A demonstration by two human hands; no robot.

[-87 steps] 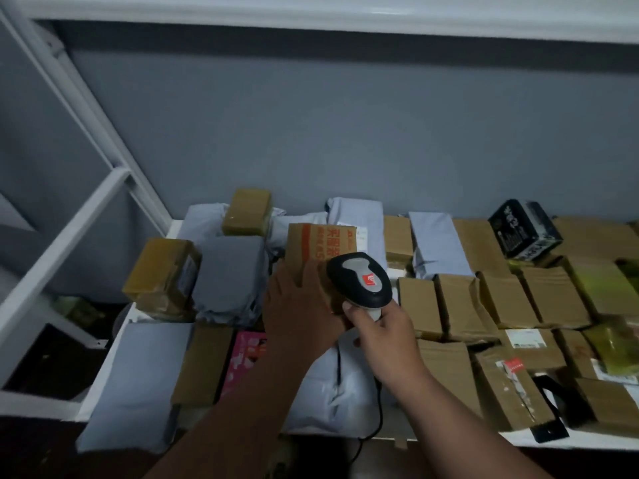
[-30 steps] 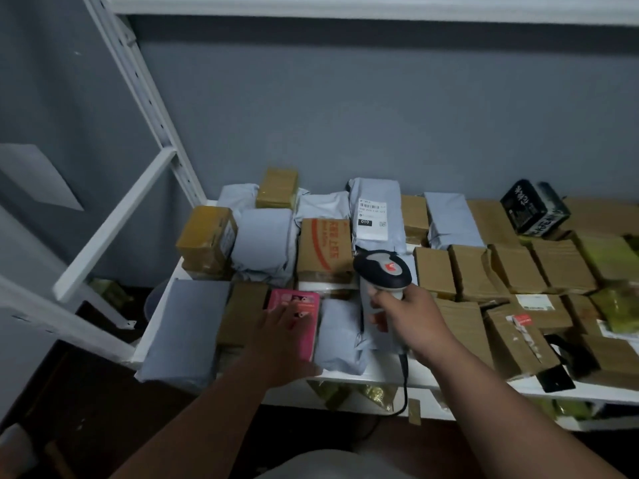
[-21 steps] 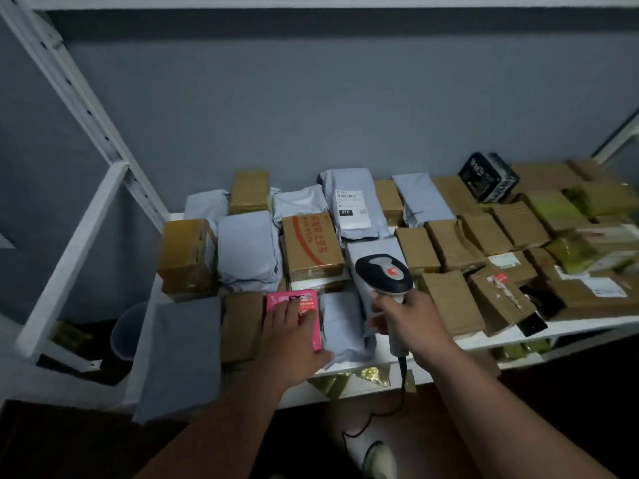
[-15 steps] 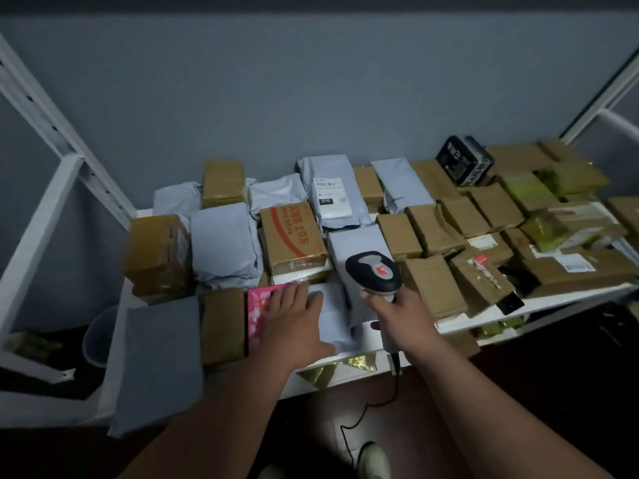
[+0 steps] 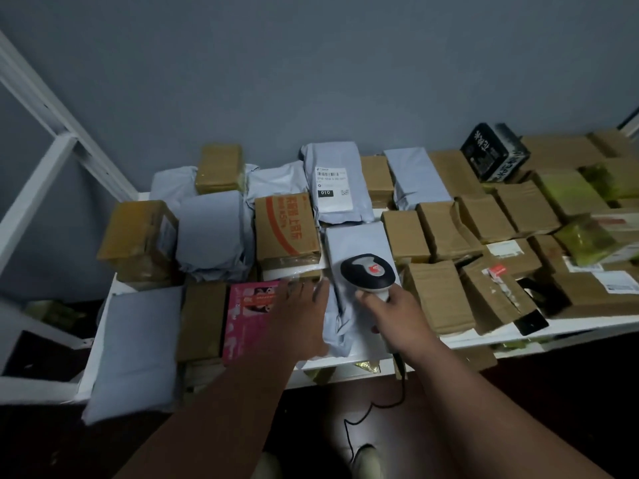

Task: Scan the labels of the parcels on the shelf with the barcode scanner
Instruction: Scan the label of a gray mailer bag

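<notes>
My right hand (image 5: 397, 312) grips the handle of a black and grey barcode scanner (image 5: 368, 271), whose head hangs over a grey mailer bag (image 5: 356, 240) at the shelf's front middle. My left hand (image 5: 301, 316) lies flat, fingers spread, across a crumpled grey mailer bag (image 5: 337, 326) and the right edge of a pink parcel (image 5: 247, 312). Behind them stand a brown box with orange print (image 5: 285, 226) and a grey bag with a white barcode label (image 5: 332, 184).
The white shelf (image 5: 484, 337) is packed with brown boxes (image 5: 439, 295), grey bags and a black box (image 5: 492, 152) at the back right. A white frame post (image 5: 65, 122) slants at the left. The scanner's cord (image 5: 380, 406) hangs below the shelf edge. A grey wall stands behind.
My left hand slid right from the pink parcel onto the crumpled grey bag. The scanner stayed over the front middle bag. The view shifted a little.
</notes>
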